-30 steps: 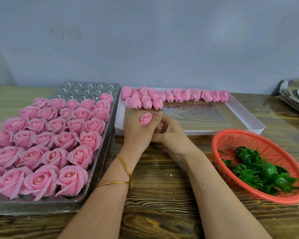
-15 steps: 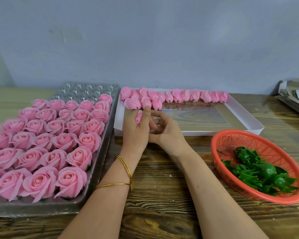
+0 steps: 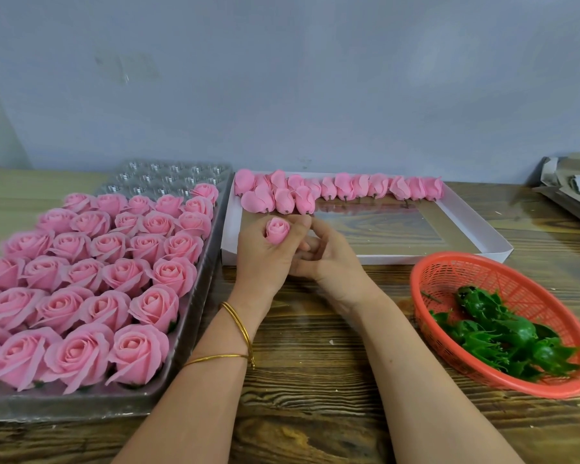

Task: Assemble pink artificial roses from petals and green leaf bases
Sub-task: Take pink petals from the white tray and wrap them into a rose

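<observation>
At the frame's center our left hand (image 3: 265, 262) gripped one pink bud (image 3: 277, 231) with curled fingers. Our right hand (image 3: 332, 261) touched the left; its grip we could not tell. At the frame's left, one tray (image 3: 64, 405) held over thirty roses (image 3: 126, 276).

wooden table (image 3: 315, 380) before me: clear tray (image 3: 64, 407) at my left, white box (image 3: 416, 259) centre, red basket (image 3: 516, 289) right, cardboard (image 3: 570, 190) far right.
</observation>
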A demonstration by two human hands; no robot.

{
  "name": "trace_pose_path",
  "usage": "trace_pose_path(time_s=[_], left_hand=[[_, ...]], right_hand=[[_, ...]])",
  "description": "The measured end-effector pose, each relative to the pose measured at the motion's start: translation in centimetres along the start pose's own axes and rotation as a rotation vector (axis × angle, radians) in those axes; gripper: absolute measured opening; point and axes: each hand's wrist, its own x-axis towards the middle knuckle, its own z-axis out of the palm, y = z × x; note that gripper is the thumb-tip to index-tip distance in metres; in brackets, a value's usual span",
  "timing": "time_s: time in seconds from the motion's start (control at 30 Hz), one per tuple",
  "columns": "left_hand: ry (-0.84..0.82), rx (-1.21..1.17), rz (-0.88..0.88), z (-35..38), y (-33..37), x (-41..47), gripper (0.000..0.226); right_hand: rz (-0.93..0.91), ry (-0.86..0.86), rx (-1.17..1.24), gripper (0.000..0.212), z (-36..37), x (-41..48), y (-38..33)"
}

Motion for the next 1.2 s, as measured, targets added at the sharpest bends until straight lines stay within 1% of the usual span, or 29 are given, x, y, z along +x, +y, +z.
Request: trace_pose_path(time_s=[0.2, 0.27, 0.47, 0.6, 0.7, 0.87, 0.93, 1.1, 1.17, 1.2], left_hand=[[-0.069, 0.008, -0.028, -0.2, 0.1, 0.1, 0.027], [-0.067, 0.017, -0.028, -0.2, 0.1, 0.1, 0.028], [0.033, 0.058, -0.052, 0.0, -0.4, 0.4, 0.030], [0.020, 0.051, -0.084, 0.2, -0.3, 0.3, 0.033], [0.005, 0.019, -0.071, 0.1, 0.0, 0.3, 0.037], [-0.030, -0.009, -0.047, 0.1, 0.4, 0.1, 0.029], [-0.061, -0.010, -0.042, 0.0, 0.4, 0.1, 0.028], [-0.107, 0.052, -0.047, -0.2, 0.5, 0.1, 0.018], [-0.098, 0.044, -0.043, -0.1, 0.7, 0.1, 0.019], [-0.089, 0.034, -0.043, 0.0, 0.8, 0.0, 0.024]], right_hand=[[0.021, 0.007, 0.016, 0.053, 0.1, -0.2, -0.2], [0.030, 0.005, 0.013, 0.052, 0.0, -0.2, -0.2], [0.025, 0.025, -0.015, 0.059, 0.1, -0.1, -0.1], [-0.017, 0.058, -0.051, 0.059, 0.4, 0.0, 0.1], [-0.026, 0.075, -0.062, 0.062, 0.6, 0.1, 0.2], [-0.010, 0.060, -0.058, 0.067, 0.4, 0.0, 0.1], [0.003, 0.041, -0.044, 0.064, 0.2, 0.0, 0.1], [0.023, 0.001, -0.041, 0.056, 0.1, -0.2, -0.1], [0.021, 0.004, -0.042, 0.059, 0.1, -0.2, -0.2], [0.021, 0.011, -0.040, 0.063, 0.1, -0.2, -0.2]])
